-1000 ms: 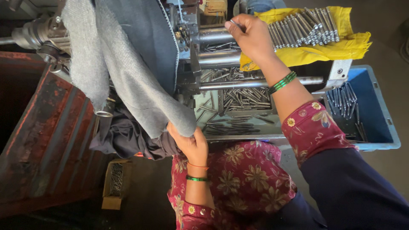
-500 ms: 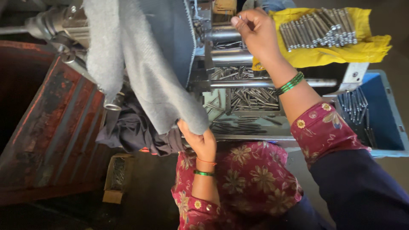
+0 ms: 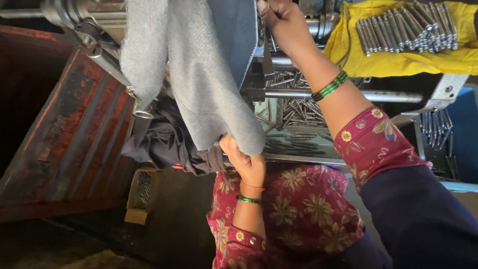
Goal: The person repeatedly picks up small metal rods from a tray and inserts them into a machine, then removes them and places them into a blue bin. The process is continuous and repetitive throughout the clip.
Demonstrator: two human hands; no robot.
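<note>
A grey woollen cloth hangs down over the machine at the top centre. My left hand grips its lower corner, just above my flowered lap. My right hand is closed at the top, up against the machine's steel rods; what it pinches is too small to make out. Green bangles sit on both wrists. A yellow cloth at the upper right carries a row of several long metal pins.
A rusty red metal bin fills the left. Dark cloth hangs below the grey one. A tray of loose pins lies under the rods. A blue crate with more pins stands right. A small cardboard box sits on the floor.
The view has shifted so everything slides right and the right hand sits higher in frame. Both hands keep the same holds; the grey cloth stays in the left hand.
</note>
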